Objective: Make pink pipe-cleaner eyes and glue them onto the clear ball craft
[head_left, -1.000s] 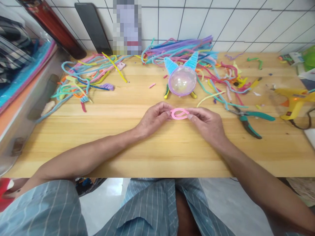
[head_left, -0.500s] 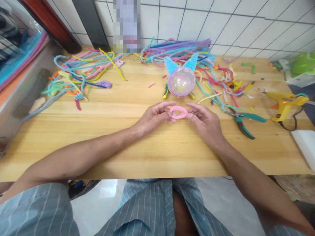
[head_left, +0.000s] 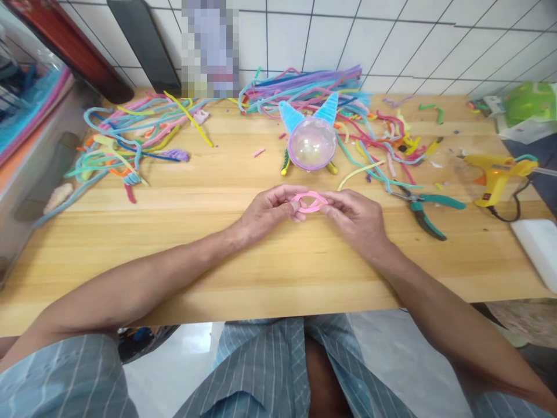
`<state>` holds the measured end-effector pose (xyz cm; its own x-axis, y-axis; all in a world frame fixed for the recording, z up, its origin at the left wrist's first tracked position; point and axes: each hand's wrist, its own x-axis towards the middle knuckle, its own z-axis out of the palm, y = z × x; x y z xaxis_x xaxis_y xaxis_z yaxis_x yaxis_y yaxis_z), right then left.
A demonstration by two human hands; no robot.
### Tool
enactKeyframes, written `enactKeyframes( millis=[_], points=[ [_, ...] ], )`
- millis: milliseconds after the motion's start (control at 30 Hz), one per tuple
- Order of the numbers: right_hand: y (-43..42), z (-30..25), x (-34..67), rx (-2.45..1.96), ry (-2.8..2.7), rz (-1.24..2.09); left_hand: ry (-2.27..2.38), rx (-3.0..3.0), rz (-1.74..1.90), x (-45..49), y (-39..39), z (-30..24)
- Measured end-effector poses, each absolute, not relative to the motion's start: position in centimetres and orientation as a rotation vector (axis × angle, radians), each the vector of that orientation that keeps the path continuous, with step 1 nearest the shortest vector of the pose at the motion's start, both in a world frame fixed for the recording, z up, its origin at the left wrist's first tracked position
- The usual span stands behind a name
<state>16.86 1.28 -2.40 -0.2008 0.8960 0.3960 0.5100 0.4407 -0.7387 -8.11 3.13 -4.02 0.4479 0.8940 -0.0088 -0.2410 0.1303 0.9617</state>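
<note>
A small pink pipe cleaner loop [head_left: 310, 209], pointed at its ends like an eye, is held between my two hands above the table. The fingers of my left hand [head_left: 276, 206] pinch its left end. On the other side, my right hand [head_left: 354, 215] grips the right end between thumb and fingers. Just beyond the hands stands a clear plastic ball [head_left: 312, 144] with a purple rim. Two blue pipe cleaner ears [head_left: 325, 110] rise from its top, and short yellow-tipped pieces [head_left: 285, 162] show at its lower sides.
Loose coloured pipe cleaners [head_left: 113, 145] lie at the left, with a bundle [head_left: 304, 90] along the tiled wall. Green-handled pliers [head_left: 426, 212] rest to the right, near a yellow glue gun [head_left: 494, 174] and a white block [head_left: 537, 249]. A plastic bin [head_left: 56, 151] borders the left side.
My right hand's index finger has come down onto the pink loop, which now looks slightly narrower. The whole view has shifted a little, so the table's contents appear farther left.
</note>
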Motion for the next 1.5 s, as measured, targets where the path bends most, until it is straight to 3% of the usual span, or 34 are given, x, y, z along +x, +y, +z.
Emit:
enactKeyframes(
  millis=[533,733,1500],
  points=[
    [1.4,-2.1,17.3,-1.273,-1.653,0.848,0.886,2.451,1.116,-9.6,2.6,-5.0],
    [1.4,-2.0,17.6,-1.191,-1.747,0.775,0.888,2.557,1.004,-9.7,2.5,-4.6],
    [4.6,1.2,18.8,-0.969,-2.21,0.498,0.755,2.621,1.309,-9.4,3.0,-4.1]
  ],
)
